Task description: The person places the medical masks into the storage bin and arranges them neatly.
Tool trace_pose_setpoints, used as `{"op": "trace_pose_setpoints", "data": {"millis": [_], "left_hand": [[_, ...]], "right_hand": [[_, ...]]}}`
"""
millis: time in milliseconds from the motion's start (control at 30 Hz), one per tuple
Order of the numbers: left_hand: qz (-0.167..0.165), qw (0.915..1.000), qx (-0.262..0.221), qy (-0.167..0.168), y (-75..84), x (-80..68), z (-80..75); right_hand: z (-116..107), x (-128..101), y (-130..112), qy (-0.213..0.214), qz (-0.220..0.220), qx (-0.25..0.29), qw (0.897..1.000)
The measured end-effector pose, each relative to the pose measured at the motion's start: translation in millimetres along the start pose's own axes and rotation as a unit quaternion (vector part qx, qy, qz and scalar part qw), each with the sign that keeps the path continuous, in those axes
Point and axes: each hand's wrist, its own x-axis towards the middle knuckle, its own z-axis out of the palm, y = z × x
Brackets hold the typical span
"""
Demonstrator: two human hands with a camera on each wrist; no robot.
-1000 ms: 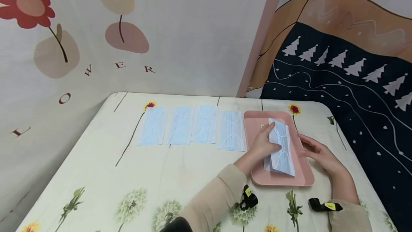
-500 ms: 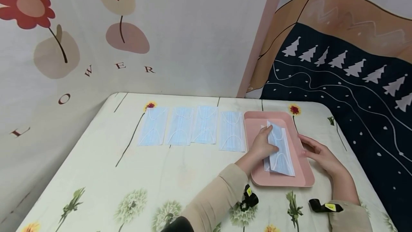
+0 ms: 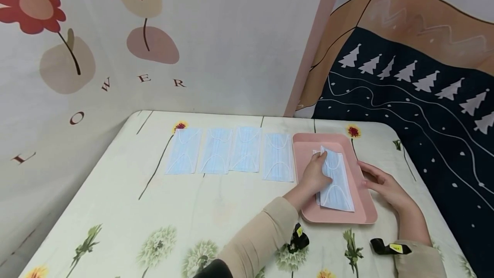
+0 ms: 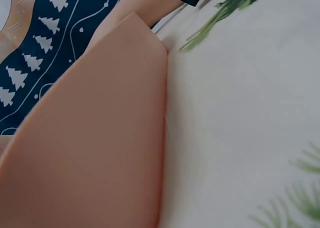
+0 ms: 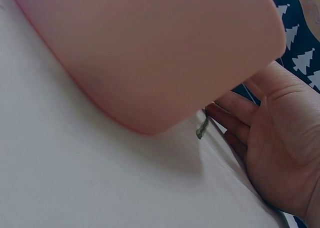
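Observation:
A pink tray [image 3: 360,216] lies on the flowered tablecloth at the right. A small stack of blue face masks lies in it. My left hand [image 3: 317,170] holds the top blue mask [image 3: 336,181] by its left edge, with the fingers over it; the mask lies slightly askew on the stack. My right hand [image 3: 380,183] rests flat on the table with straight fingers against the tray's right rim. The right wrist view shows the tray's underside [image 5: 150,47] and the right hand's open palm [image 5: 280,138]. The left wrist view shows only the tray's side [image 4: 90,138] and the cloth.
Several blue masks [image 3: 231,151] lie side by side in a row left of the tray, the nearest [image 3: 278,157] close to its rim. Wall hangings stand behind the table and along its right side. Bare cloth [image 3: 154,218] fills the front left.
The mask in my left hand has come down from a raised tilt and lies nearly flat on the stack. My right hand has stayed put.

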Motion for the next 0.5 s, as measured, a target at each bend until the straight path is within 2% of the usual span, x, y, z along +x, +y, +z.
{"op": "trace_pose_setpoints", "data": {"millis": [200, 333, 500], "left_hand": [[0.012, 0.9989, 0.045, 0.01, 0.3, -3.4, 1.9], [0.0, 0.9953, 0.096, 0.013, 1.8, -5.8, 2.5], [-0.022, 0.9858, 0.166, 0.012, 4.1, -7.4, 2.5]], "right_hand": [[0.0, 0.2, 0.1, 0.002, 0.006, -0.004, 1.0], [0.1, 0.4, 0.5, 0.002, 0.009, -0.007, 1.0], [0.3, 0.2, 0.0, 0.002, 0.008, -0.01, 1.0]]}}
